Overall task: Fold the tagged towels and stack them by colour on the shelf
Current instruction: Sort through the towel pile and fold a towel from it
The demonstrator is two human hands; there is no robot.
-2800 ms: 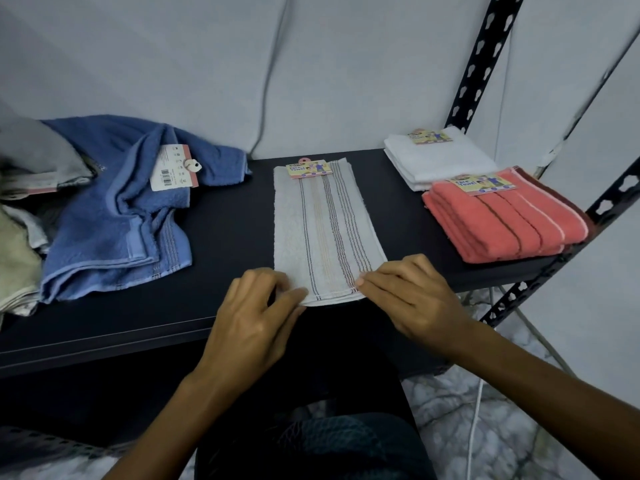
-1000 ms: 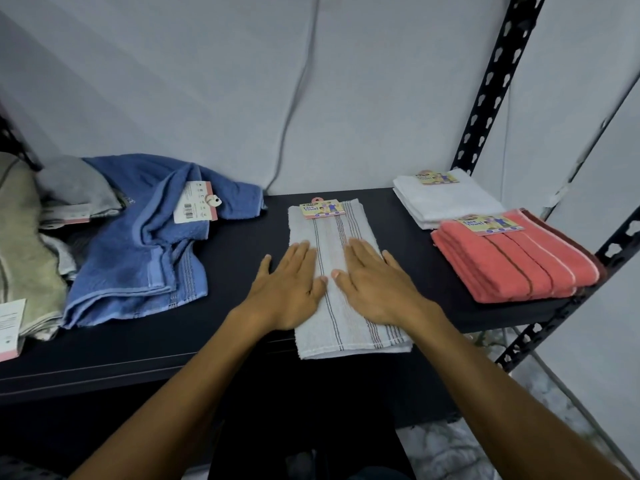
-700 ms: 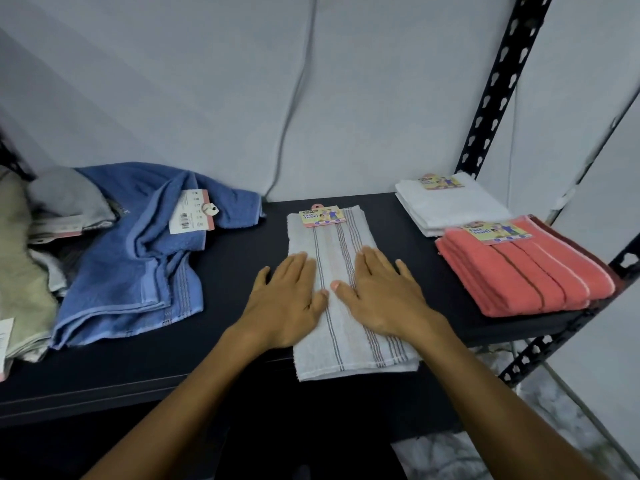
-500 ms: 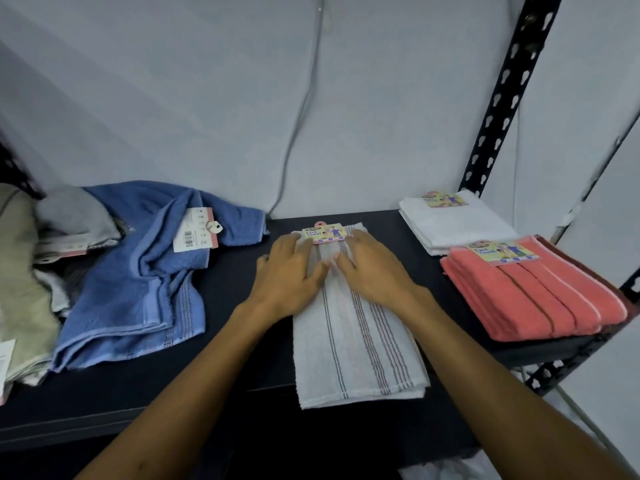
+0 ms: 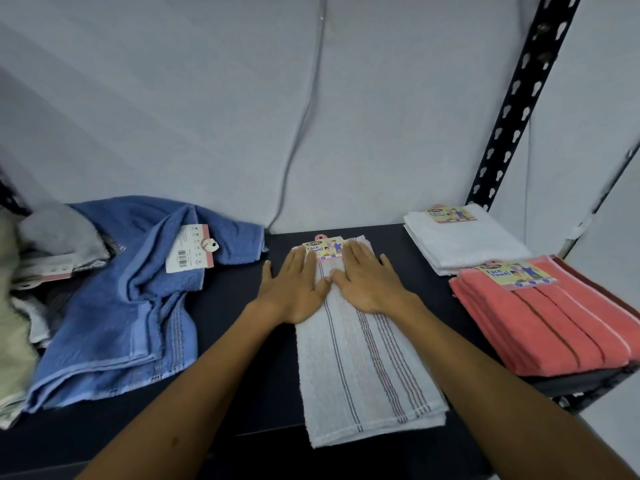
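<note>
Striped towel (image 5: 363, 358): folded strip, mid-shelf (image 5: 225, 327), long axis front-to-back, tag (image 5: 323, 250) at far end, near end over front edge | left hand (image 5: 294, 289), right hand (image 5: 367, 282): flat, fingers straight, pressing far half | right: white towel (image 5: 460, 242), coral towel (image 5: 554, 323) | left: blue towel (image 5: 131, 289), loose

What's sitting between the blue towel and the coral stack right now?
In the head view, the striped grey towel lies between the blue towel and coral stack, both hands pressing flat on its far end; bare dark shelf on either side.
</note>
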